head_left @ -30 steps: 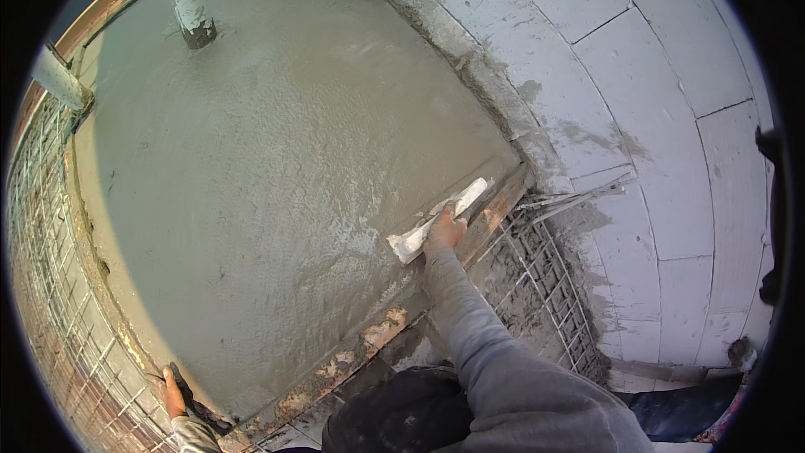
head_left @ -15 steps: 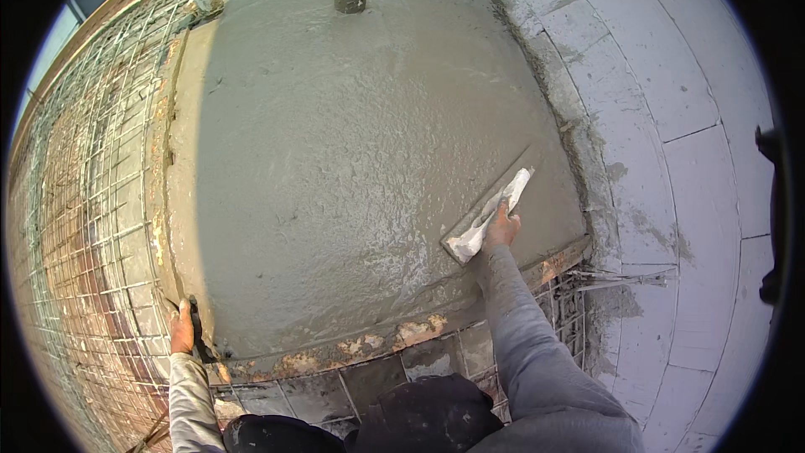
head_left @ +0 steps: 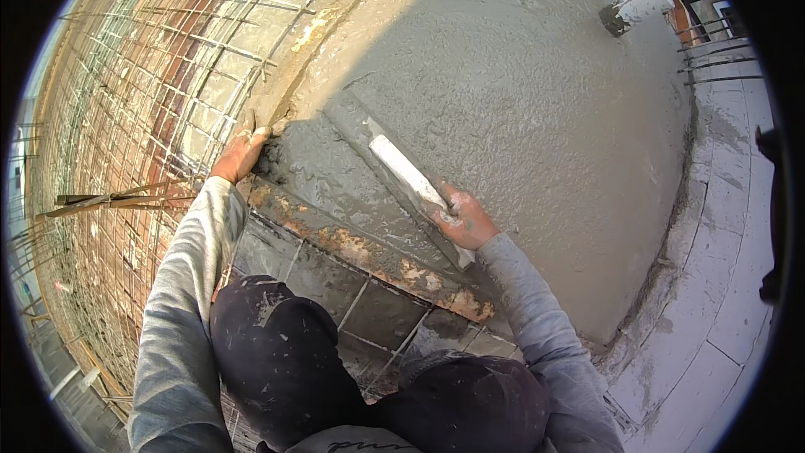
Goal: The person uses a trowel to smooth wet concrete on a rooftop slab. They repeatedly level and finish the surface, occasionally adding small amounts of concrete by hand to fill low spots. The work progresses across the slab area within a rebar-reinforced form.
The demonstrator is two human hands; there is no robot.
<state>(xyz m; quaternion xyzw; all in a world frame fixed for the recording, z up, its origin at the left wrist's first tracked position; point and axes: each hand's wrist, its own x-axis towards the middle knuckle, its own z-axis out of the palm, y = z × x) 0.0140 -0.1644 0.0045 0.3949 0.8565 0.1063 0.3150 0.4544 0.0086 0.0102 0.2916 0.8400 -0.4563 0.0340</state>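
Observation:
My right hand (head_left: 467, 216) is closed round the white-wrapped handle of a long concrete finishing trowel (head_left: 402, 169). Its narrow blade lies against the wet grey concrete (head_left: 537, 117), slanting from far left to near right. The near end reaches close to the form board (head_left: 344, 243) along the slab's front edge. At the slab's near left corner, my left hand (head_left: 241, 153) grips the edge of the form board, its fingertips partly hidden. Rough dark concrete sits just right of that hand.
A steel rebar grid (head_left: 189, 59) spreads across the left, with thin wooden strips (head_left: 117, 200) over it. A concrete-splashed white post (head_left: 637, 7) rises from the slab at the far right. Pale panels (head_left: 713, 226) border the right side. My knees (head_left: 277, 352) are close below the front board.
My view has turned left. The trowel has moved from the slab's near right across to its left part, its far end swinging from right to left. My left hand stays at the corner.

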